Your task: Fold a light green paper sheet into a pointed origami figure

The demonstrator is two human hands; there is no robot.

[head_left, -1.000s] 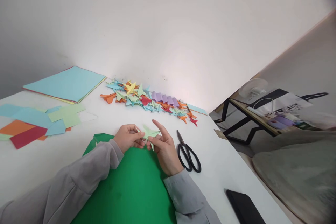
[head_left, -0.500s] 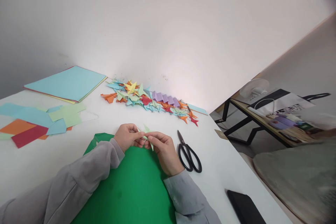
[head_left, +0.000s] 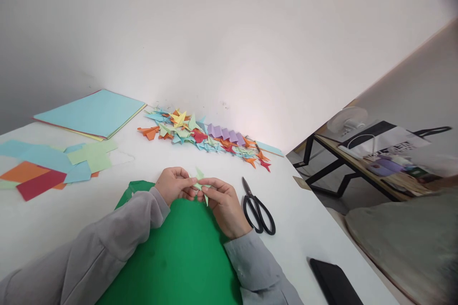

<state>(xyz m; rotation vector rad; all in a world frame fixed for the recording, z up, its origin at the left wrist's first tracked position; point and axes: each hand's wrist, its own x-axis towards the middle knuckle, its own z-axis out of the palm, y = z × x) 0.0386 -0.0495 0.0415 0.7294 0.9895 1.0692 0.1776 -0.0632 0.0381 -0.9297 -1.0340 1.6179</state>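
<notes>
My left hand (head_left: pixel 173 186) and my right hand (head_left: pixel 223 205) meet over the far edge of a green paper sheet (head_left: pixel 179 257) on the white table (head_left: pixel 304 219). Both pinch a small pale green folded paper figure (head_left: pixel 199 182) between fingertips; its points stick up and down between the hands. Grey sleeves cover both forearms.
Black scissors (head_left: pixel 258 209) lie just right of my right hand. A row of folded paper figures (head_left: pixel 203 138) runs along the wall. A stack of coloured sheets (head_left: pixel 93 114) and loose paper pieces (head_left: pixel 46 167) lie at left. A black phone (head_left: pixel 334 283) rests near the table's right edge.
My right forefinger, stretched out a second ago, has curled down onto the paper figure. The figure has been pressed flatter and narrower between the two hands.
</notes>
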